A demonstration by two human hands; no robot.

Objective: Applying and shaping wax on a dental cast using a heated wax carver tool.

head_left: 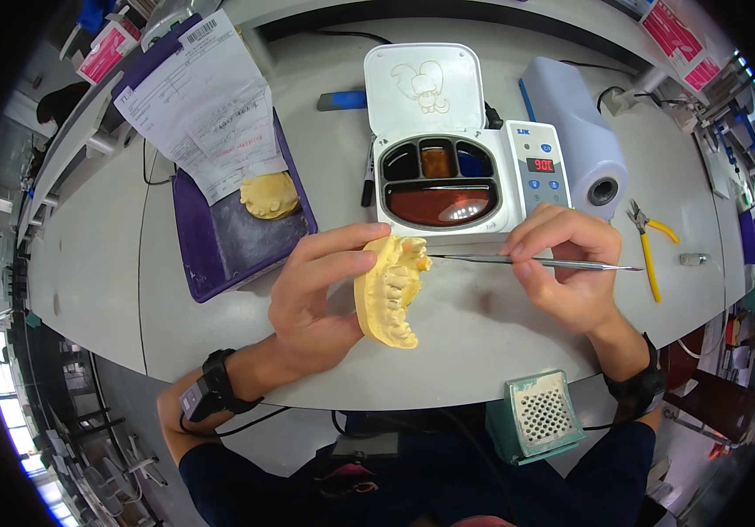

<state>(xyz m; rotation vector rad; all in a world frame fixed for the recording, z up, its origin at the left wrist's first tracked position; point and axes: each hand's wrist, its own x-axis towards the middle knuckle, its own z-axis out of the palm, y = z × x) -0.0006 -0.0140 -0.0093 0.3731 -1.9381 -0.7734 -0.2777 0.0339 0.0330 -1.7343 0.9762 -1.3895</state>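
Observation:
My left hand [316,294] grips a yellow plaster dental model [386,294] by its base, its row of teeth turned toward the right. Pinched between the fingers of my right hand [571,263] is a thin metal double-ended wax carver [553,262]. The carver's left tip is at the upper end of the teeth; whether it touches them I cannot tell. Just beyond both hands stands a white wax heater [448,230] with its lid [424,88] raised. Its dark tray holds reddish-brown wax [439,206] in the large well, and amber and blue in smaller ones.
At left, a purple tray [211,272] holds another plaster piece [269,195] and paper sheets [211,105]. A lavender device [575,132] stands right of the heater, near yellow-handled pliers [650,255]. A green perforated box [535,417] sits at the front edge. A blue-grey flat object [342,101] lies behind.

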